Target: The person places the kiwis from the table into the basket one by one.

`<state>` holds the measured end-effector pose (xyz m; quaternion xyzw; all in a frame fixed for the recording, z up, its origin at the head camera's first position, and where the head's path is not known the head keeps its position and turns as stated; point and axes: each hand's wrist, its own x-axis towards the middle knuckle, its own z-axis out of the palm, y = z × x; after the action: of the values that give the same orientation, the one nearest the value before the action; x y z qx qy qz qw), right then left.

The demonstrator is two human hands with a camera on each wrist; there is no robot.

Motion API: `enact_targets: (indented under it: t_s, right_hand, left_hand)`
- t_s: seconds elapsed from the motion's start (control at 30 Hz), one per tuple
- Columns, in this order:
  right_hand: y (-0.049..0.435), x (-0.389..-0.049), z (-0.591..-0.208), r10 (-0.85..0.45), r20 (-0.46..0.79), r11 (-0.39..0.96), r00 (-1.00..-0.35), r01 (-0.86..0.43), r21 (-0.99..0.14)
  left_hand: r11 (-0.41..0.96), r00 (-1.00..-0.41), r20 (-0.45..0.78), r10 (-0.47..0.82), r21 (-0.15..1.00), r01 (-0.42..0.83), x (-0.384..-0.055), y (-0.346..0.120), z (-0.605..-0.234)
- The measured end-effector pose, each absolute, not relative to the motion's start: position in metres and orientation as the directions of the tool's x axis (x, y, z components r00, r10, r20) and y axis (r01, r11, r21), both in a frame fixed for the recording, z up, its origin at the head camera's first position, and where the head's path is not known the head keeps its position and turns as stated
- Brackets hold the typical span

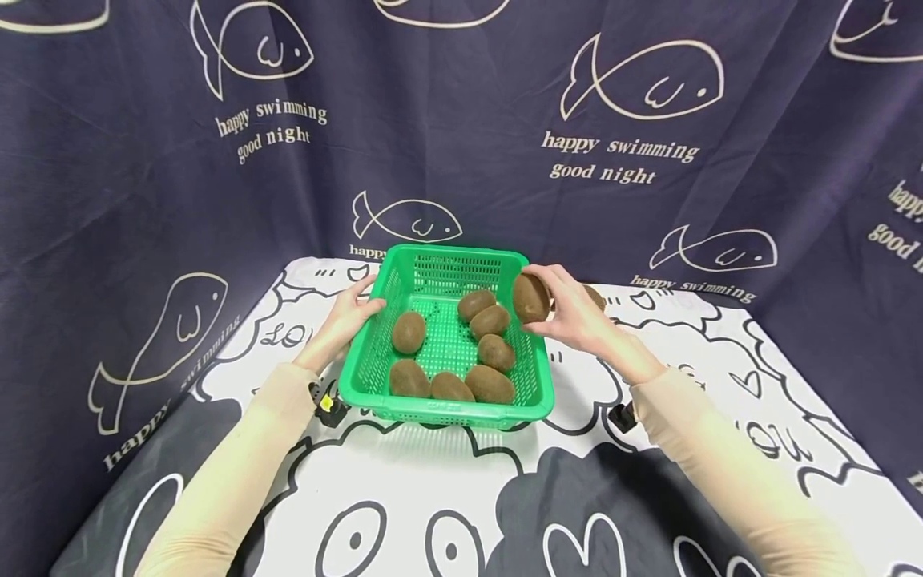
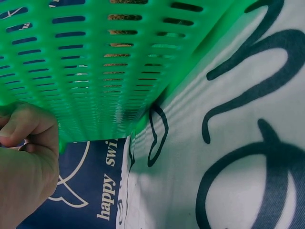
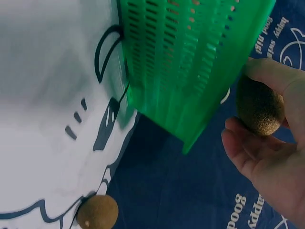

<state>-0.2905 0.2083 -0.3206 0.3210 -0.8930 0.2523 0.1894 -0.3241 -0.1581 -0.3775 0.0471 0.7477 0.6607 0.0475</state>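
A green plastic basket (image 1: 445,411) with slotted walls stands on the table, several brown kiwis lying inside, among them a kiwi (image 1: 409,332) on the left. My left hand (image 1: 346,319) grips the basket's left rim, thumb over the edge; in the left wrist view that hand (image 2: 33,152) is at the basket's outer wall. Between the thumb and fingers of my right hand (image 1: 570,311) is a kiwi (image 1: 531,299), held at the right rim. The right wrist view shows this kiwi (image 3: 259,106) beside the rim, off the table.
Another kiwi (image 1: 594,297) lies on the table behind my right hand, partly hidden; the right wrist view shows a kiwi (image 3: 97,212) near the cloth's edge. A white patterned cloth (image 1: 404,473) covers the table. Dark blue fabric (image 1: 461,120) with fish prints hangs behind.
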Motion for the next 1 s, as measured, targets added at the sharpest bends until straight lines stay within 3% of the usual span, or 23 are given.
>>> enact_targets:
  t_s: [0.4, 1.0]
  right_hand:
    - [0.186, -0.282, -0.327, -0.51, 0.403, 0.68, -0.76, -0.643, -0.352]
    - [0.155, -0.277, -0.338, -0.582, 0.341, 0.687, -0.738, -0.671, -0.279]
  left_hand:
    - [0.124, -0.991, 0.002, 0.13, 0.992, 0.019, -0.325, -0.157, -0.379]
    - [0.112, -0.989, -0.023, 0.146, 0.994, -0.007, -0.311, -0.154, -0.362]
